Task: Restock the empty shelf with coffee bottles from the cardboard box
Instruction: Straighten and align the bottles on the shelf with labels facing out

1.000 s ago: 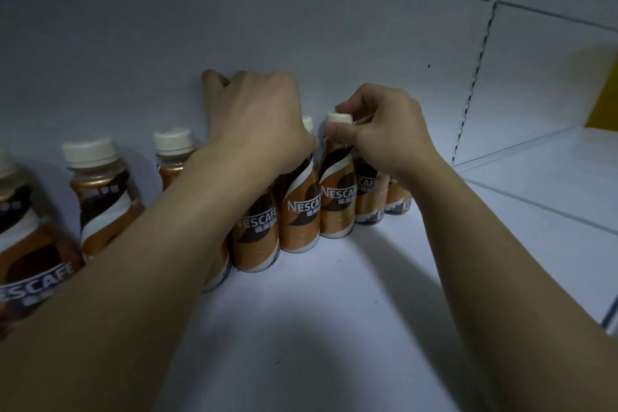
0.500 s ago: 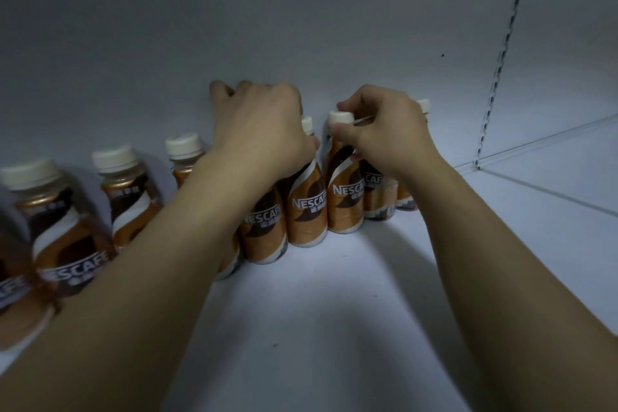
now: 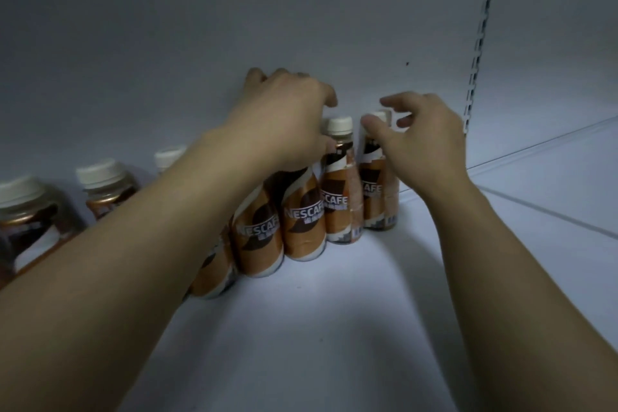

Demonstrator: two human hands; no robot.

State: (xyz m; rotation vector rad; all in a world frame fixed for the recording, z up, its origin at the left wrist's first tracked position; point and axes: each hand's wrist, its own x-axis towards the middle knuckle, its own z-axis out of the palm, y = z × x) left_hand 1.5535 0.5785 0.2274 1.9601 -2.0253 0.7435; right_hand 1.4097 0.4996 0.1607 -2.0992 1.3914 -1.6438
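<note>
**At the back of the shelf: right hand lets go of the end bottle**

At the right end of the row, the right hand (image 3: 424, 144) is now wide, with fingers spread and relaxed, holding nothing. Half a second ago it pinched a cap. Its thumb sits just beside the cap of the end bottle (image 3: 379, 197); I cannot tell if they touch. The end bottle stands upright on the shelf (image 3: 334, 328), against the neighbour bottle (image 3: 337, 197) on its left and near the back panel (image 3: 200, 43).

The left hand (image 3: 287, 117) still lies curled over the caps of the two nearer bottles (image 3: 257, 237). Its fingertips are hidden behind them, so I cannot tell whether it grips or only steadies.

Further left, more bottles (image 3: 103, 191) stand along the back panel, partly hidden by the left forearm. A slotted upright (image 3: 481, 30) runs just right of the row. The cardboard box is not in view.

Judgement: the release reads as a finished placement, with the back row reaching this bay's right end. White shelf surface shows in front of the row, so restocking looks partway done. The likely next move is for the left hand to let go and both hands to go back to the box.
</note>
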